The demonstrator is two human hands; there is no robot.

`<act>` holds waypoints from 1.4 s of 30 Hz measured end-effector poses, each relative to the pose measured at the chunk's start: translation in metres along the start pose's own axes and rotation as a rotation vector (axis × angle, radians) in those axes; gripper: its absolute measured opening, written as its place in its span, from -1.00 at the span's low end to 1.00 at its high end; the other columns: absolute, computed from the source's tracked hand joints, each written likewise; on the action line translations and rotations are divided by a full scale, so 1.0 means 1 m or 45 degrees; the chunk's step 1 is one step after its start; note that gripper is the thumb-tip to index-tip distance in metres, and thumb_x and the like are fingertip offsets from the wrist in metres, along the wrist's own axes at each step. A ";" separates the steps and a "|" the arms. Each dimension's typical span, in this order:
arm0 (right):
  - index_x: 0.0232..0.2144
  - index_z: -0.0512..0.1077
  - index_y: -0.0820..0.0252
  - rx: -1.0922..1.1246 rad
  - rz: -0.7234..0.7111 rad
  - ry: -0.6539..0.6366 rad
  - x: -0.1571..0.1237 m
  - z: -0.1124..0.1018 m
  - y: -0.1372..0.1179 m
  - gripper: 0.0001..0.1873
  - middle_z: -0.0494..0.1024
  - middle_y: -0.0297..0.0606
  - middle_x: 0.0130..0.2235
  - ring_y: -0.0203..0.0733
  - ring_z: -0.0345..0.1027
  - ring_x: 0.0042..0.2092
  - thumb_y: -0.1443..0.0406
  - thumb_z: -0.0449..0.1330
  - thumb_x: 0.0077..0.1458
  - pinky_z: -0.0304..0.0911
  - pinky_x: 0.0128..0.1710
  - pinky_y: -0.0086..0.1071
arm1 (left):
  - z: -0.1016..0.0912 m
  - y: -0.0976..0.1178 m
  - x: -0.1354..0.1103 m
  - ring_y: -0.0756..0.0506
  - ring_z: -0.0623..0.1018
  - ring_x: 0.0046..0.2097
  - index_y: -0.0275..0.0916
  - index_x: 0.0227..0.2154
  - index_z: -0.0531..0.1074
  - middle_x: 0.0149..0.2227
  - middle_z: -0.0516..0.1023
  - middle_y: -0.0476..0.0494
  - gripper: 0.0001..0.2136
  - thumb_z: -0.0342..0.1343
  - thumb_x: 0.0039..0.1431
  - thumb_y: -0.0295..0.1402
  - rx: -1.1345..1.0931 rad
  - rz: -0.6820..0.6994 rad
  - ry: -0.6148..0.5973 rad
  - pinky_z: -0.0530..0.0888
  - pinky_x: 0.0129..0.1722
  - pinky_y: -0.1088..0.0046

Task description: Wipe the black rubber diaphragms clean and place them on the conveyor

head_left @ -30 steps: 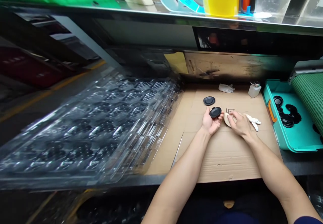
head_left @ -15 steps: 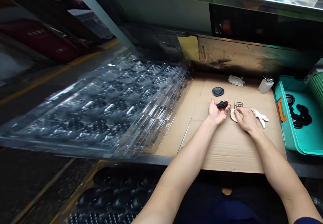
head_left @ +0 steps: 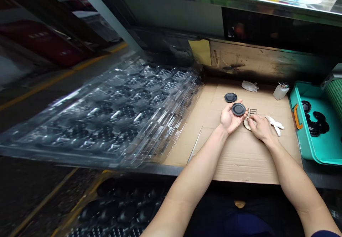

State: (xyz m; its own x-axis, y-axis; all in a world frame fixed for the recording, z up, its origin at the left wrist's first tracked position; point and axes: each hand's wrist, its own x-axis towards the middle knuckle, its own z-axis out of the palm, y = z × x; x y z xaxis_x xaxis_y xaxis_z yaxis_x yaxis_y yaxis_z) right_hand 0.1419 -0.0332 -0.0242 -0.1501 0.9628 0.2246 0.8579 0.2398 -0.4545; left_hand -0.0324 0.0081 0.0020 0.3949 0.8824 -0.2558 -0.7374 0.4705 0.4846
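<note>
**While the left hand holds the black disc, the right hand rests on the beige pad**

Head view, handling state: As the left hand (head_left: 227,120) lies palm up, its thumb and fingers support a black disc (head_left: 238,109) above the cardboard sheet (head_left: 240,158). Half a second ago the disc stood nearly edge-on to the camera; it is now turned so that its broad, recessed face shows. This change appears to present that face for inspection, with the disc not yet set down. The right hand (head_left: 260,127) is in nearly the same place, with bent fingers touching a round beige pad (head_left: 247,123); whether they grip it or only rest on it cannot be told. A second black disc (head_left: 230,97) lies on the cardboard just beyond the left hand.

Head view, markings: Dark line marks (head_left: 252,112) are printed on the cardboard beside the held disc; they resemble part of a character, but the reading is uncertain. Pale lettering on the red object (head_left: 42,44) at far left is too blurred to read. The pump bottle (head_left: 281,91) and the teal bin (head_left: 307,148) show no legible label. No brand can be identified.
</note>
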 end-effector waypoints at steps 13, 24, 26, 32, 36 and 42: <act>-0.14 0.59 0.06 -0.050 0.154 0.030 0.002 -0.009 0.006 -0.71 0.68 -0.22 -0.11 -0.09 0.53 -0.07 0.12 0.10 0.38 0.27 -0.07 -0.33 | -0.018 -0.038 0.005 -0.21 0.52 0.22 -0.09 0.44 0.01 0.22 0.48 -0.30 -0.05 0.44 0.08 -0.27 1.545 1.482 0.118 0.43 0.25 0.23; -0.10 0.60 0.05 -0.059 0.149 0.003 0.003 -0.009 0.005 -0.72 0.68 -0.24 -0.05 -0.09 0.53 -0.02 0.18 0.10 0.36 0.27 -0.04 -0.31 | -0.020 -0.041 0.007 -0.22 0.52 0.22 -0.14 0.43 0.05 0.21 0.48 -0.33 -0.06 0.43 0.06 -0.26 1.533 1.255 0.171 0.42 0.26 0.24; -0.10 0.60 0.05 -0.057 0.154 -0.003 0.003 -0.009 0.005 -0.72 0.68 -0.24 -0.06 -0.09 0.53 -0.01 0.16 0.10 0.37 0.27 -0.03 -0.31 | -0.019 -0.040 0.006 -0.23 0.51 0.24 -0.17 0.34 0.23 0.22 0.48 -0.34 -0.22 0.40 0.08 -0.23 1.531 1.222 0.183 0.41 0.25 0.25; -0.09 0.59 0.04 -0.062 0.205 -0.052 0.003 -0.010 0.001 -0.68 0.67 -0.23 -0.05 -0.10 0.53 -0.01 0.11 0.06 0.41 0.28 -0.04 -0.33 | -0.013 -0.006 -0.015 -0.18 0.62 -0.14 -0.23 -0.28 0.56 -0.21 0.66 -0.20 -0.66 0.10 0.28 -0.04 1.813 0.702 0.152 0.47 -0.08 0.34; -0.11 0.57 0.09 -0.091 0.220 -0.108 0.000 -0.007 -0.006 -0.65 0.67 -0.18 -0.03 -0.07 0.55 -0.01 0.10 0.03 0.42 0.32 -0.08 -0.30 | -0.030 0.021 -0.047 -0.24 0.59 -0.19 -0.19 -0.40 0.48 -0.30 0.64 -0.18 -0.57 -0.07 0.29 0.04 2.338 0.388 0.335 0.43 -0.15 0.30; -0.10 0.54 0.14 0.002 0.194 -0.162 0.003 0.005 -0.004 -0.63 0.67 -0.15 -0.04 0.03 0.57 0.00 0.09 0.01 0.40 0.40 -0.08 -0.19 | -0.078 0.039 -0.056 -0.54 0.61 -0.02 -0.19 -0.14 0.50 -0.11 0.64 -0.45 -0.40 -0.01 0.08 0.25 2.836 0.121 0.513 0.51 -0.07 -0.07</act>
State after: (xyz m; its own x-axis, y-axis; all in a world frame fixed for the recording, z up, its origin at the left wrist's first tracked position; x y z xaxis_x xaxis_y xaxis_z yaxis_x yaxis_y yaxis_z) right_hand 0.1357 -0.0303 -0.0260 -0.0800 0.9959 0.0423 0.8746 0.0905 -0.4764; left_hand -0.1256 -0.0223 -0.0296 0.1004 0.9843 -0.1452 0.9549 -0.0543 0.2919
